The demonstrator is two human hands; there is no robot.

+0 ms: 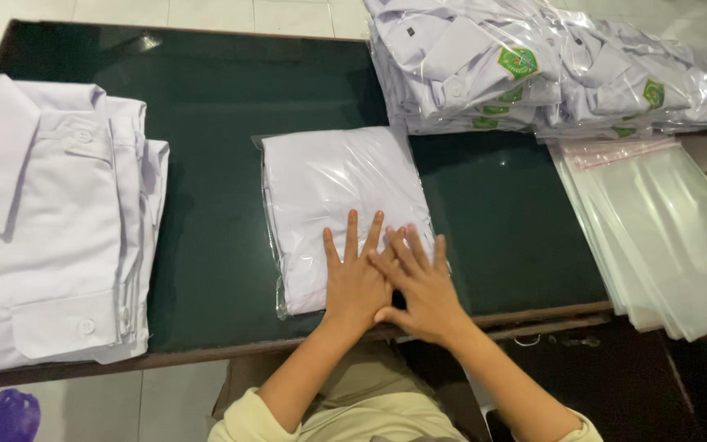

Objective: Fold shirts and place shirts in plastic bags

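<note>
Bagged shirt (345,209) lies mid-counter (206,147), long axis running away from the person. Left hand (356,278) and right hand (421,286), both flat and spread, press its near end, fingers overlapping I think. Empty bags (664,237) sit right.

Clear-bagged white shirt (341,205) mid-table; bagged green-badged shirt stacks (533,69) behind; empty clear bags (664,237) right.

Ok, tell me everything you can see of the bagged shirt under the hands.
The bagged shirt is a folded white garment sealed in a clear, glossy plastic bag that wrinkles and reflects light. It lies flat near the front edge of the dark green table, plain side up. The left hand and right hand press flat on its near end, fingers spread and overlapping.
</note>
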